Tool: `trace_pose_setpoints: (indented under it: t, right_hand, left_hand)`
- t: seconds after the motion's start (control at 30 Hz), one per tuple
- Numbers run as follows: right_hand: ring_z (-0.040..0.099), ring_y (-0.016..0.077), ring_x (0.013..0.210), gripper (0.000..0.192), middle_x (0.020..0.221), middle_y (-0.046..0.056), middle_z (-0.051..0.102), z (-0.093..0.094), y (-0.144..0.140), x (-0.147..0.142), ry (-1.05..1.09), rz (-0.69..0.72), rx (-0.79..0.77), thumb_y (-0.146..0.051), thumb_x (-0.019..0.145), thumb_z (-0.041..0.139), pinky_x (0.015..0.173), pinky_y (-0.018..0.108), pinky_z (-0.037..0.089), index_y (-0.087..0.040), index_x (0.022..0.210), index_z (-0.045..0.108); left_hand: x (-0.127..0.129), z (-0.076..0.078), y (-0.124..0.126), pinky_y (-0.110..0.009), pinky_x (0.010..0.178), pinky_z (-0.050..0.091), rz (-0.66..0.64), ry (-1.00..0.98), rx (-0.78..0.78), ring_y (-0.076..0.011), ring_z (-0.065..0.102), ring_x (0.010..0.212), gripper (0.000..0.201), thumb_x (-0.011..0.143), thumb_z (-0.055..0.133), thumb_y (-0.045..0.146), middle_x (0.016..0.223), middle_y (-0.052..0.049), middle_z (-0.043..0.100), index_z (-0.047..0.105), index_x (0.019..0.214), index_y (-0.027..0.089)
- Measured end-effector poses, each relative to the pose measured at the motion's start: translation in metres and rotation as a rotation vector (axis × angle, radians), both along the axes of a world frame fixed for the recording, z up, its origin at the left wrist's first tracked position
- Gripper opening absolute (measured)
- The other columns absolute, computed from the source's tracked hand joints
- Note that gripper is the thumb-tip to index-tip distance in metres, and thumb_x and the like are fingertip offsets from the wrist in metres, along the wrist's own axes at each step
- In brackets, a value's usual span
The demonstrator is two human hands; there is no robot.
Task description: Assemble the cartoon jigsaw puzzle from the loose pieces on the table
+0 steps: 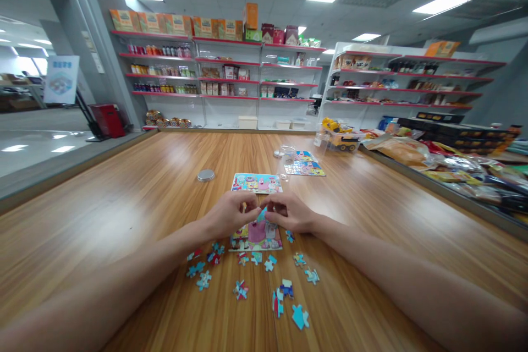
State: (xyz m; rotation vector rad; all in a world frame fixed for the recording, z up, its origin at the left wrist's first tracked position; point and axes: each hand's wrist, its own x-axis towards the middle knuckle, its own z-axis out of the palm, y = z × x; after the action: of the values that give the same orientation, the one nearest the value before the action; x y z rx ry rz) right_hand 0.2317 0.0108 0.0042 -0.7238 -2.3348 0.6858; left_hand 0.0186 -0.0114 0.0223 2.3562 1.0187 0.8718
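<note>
My left hand (235, 212) and my right hand (291, 212) meet over the upper part of a partly assembled jigsaw puzzle (256, 234), a colourful cartoon scene with a pink figure. Both hands have their fingers curled in and tips nearly touching. A light-blue puzzle piece (263, 213) shows at the fingertips, pinched by my right hand; what my left fingers grip, if anything, is hidden. Just beyond lies a cartoon picture card (256, 183). Loose puzzle pieces lie on my side of the puzzle, among them a blue one (300, 316), a red-and-blue one (241, 289) and a light-blue one (270, 263).
A round metal lid (205, 175) lies left on the wooden table (165, 176). Right of centre stand a clear jar (289, 157) and another cartoon puzzle (305, 169). A bin with a yellow toy truck (340, 135) and packaged goods (412, 154) stand farther right. Stocked shelves (226, 60) line the back.
</note>
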Motion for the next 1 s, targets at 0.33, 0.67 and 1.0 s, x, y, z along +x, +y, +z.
trace_pose_setpoints:
  t: [0.33,0.67,1.0]
  right_hand:
    - [0.047,0.0104,0.055,0.019,0.061,0.000,0.057,-0.006,0.000,-0.007,0.067,-0.063,-0.080,-0.031,0.083,0.062,0.051,0.023,0.034,-0.014,0.075,0.065]
    - [0.060,0.0146,0.059,0.019,0.065,0.004,0.066,-0.008,0.017,0.003,0.169,-0.215,-0.265,-0.033,0.083,0.058,0.057,0.025,0.045,-0.017,0.074,0.057]
    - [0.052,0.0119,0.050,0.019,0.055,-0.001,0.057,-0.012,0.031,0.019,0.114,-0.385,-0.121,-0.030,0.082,0.053,0.050,0.023,0.037,-0.017,0.067,0.054]
  left_hand:
    - [-0.003,-0.022,0.007,-0.022,0.057,0.034,0.005,0.024,0.063,-0.0114,0.048,0.062,0.023,0.091,0.053,0.032,0.068,0.001,0.057,0.066,0.082,0.016]
    - [-0.014,-0.022,0.011,-0.038,0.096,0.041,-0.254,0.118,0.326,-0.0219,0.055,0.106,0.019,0.087,0.060,0.025,0.109,-0.008,0.064,0.068,0.103,0.019]
    - [-0.018,-0.025,0.014,-0.038,0.094,0.047,-0.282,0.150,0.321,-0.0218,0.059,0.104,0.017,0.089,0.057,0.023,0.110,-0.010,0.065,0.071,0.097,0.018]
